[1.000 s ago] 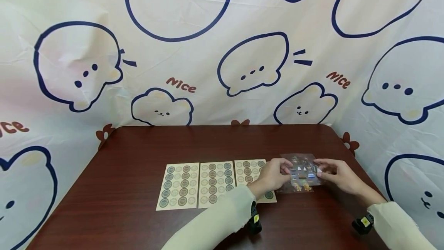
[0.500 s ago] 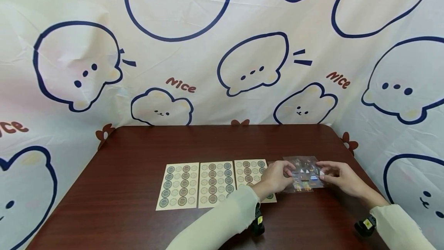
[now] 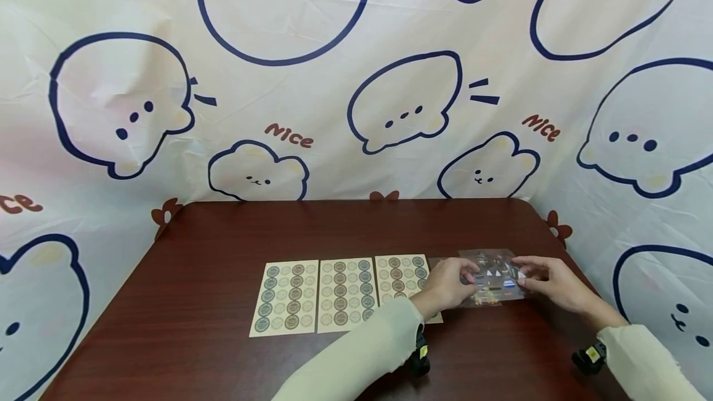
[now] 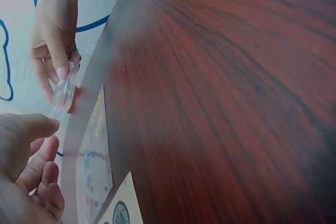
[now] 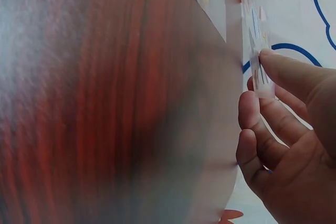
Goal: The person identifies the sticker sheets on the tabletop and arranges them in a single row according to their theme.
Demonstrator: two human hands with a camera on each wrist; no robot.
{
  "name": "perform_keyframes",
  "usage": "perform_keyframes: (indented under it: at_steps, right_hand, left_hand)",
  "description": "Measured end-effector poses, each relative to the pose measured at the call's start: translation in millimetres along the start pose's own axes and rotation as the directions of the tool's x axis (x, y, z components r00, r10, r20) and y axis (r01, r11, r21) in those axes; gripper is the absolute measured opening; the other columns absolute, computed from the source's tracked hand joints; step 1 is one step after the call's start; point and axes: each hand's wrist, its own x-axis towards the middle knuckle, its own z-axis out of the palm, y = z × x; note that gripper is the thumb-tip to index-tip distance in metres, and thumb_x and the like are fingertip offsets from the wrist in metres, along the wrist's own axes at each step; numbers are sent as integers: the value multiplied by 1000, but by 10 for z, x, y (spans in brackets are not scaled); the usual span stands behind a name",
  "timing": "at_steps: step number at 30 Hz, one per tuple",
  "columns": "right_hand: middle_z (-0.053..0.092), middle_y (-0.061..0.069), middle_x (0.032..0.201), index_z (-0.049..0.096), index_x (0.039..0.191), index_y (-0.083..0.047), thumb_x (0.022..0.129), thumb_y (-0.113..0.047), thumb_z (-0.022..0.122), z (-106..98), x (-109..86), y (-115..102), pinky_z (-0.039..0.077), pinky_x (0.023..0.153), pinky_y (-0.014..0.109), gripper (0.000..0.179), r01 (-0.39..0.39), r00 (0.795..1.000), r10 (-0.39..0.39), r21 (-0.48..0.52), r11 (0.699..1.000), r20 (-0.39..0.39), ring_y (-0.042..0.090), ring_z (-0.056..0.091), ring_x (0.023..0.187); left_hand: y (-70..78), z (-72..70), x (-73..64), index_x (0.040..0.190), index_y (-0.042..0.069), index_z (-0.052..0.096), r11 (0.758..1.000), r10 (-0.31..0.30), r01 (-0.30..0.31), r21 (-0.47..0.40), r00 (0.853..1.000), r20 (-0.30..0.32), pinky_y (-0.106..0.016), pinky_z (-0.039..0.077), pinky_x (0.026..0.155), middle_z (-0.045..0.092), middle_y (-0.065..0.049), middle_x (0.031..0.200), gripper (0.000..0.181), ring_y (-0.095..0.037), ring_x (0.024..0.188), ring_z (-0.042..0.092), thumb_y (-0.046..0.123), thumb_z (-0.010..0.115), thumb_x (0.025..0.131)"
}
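A clear sticker sheet [image 3: 497, 271] with small printed pictures is held up off the table between both hands. My left hand [image 3: 448, 284] pinches its left edge between thumb and fingers. At its right edge, my right hand [image 3: 554, 282] pinches it with the thumb on the near face, fingers behind. In the right wrist view the clear sheet [image 5: 256, 30] appears nearly edge-on. Below it, a second clear printed sheet [image 4: 95, 163] lies on the table, mostly hidden in the head view.
Three cream sheets of round stickers lie in a row on the dark wooden table [image 3: 184, 302]: a left sheet [image 3: 285, 297], a middle sheet [image 3: 346, 294] and a right sheet [image 3: 402, 274], which my left arm partly covers. A patterned cloth [image 3: 328, 98] hangs behind the table and along both sides.
Both hands have shifted slightly to the right with the clear sticker sheet between them. The cream sheets stay in place.
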Motion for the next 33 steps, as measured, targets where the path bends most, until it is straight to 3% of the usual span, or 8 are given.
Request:
perform_keyframes:
  at_steps: [6,13,27,33]
  right_hand:
    - [72,18,104,60,133,6,94,-8,69,-56,9,18,53,63,25,43,25,1000,-25,-12,1000,-16,1,61,78]
    - [72,19,105,59,135,6,94,-10,70,-70,-27,58,53,63,25,45,-20,1000,20,-29,999,-11,3,61,78]
    - [70,17,101,57,134,9,93,-11,71,-53,-65,198,50,60,25,48,-29,999,28,-37,999,-15,2,57,71]
    - [71,19,103,57,134,9,93,-10,71,-60,-86,256,51,61,25,47,-40,999,39,-38,998,-24,2,58,72]
  left_hand:
    - [17,45,27,113,22,74,1000,7,-7,26,1000,10,-11,43,75,68,14,82,29,5,72,55,16,80,85]
    - [48,101,39,114,25,74,999,-1,1,51,1000,15,-15,43,82,69,16,84,30,6,70,53,17,79,86]
    - [77,245,82,111,25,75,997,-26,26,78,1000,1,-10,40,67,68,16,81,29,6,63,50,13,76,85]
    - [98,298,101,112,27,74,995,-30,30,100,1000,-5,-10,39,67,69,17,83,31,6,66,51,14,75,85]
